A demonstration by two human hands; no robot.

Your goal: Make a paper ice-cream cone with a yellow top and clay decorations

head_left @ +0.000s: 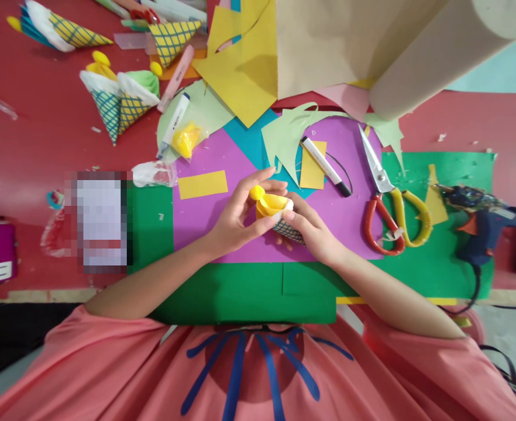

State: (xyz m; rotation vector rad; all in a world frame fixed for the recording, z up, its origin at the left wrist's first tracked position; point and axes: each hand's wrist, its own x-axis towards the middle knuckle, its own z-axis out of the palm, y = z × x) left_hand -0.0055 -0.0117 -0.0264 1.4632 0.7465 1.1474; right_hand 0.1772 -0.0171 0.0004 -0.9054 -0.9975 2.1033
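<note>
Between both hands is a paper ice cream cone with dark grid lines, a yellow filling, a white edge and a yellow ball at one end. My left hand grips it from the left, thumb along its near side and fingers behind. From the right, my right hand holds the gridded part, its thumb pressing near the white edge. The far fingers are partly hidden. Below the hands lies a purple sheet. A yellow paper strip is left of them; a black-capped marker lies beyond on a yellow piece.
Scissors lie open at the right, beside a blue glue gun with a cord. A thick paper roll stands at the back right. Several similar cones and pens are at the back left. A blurred-out rectangular object lies left.
</note>
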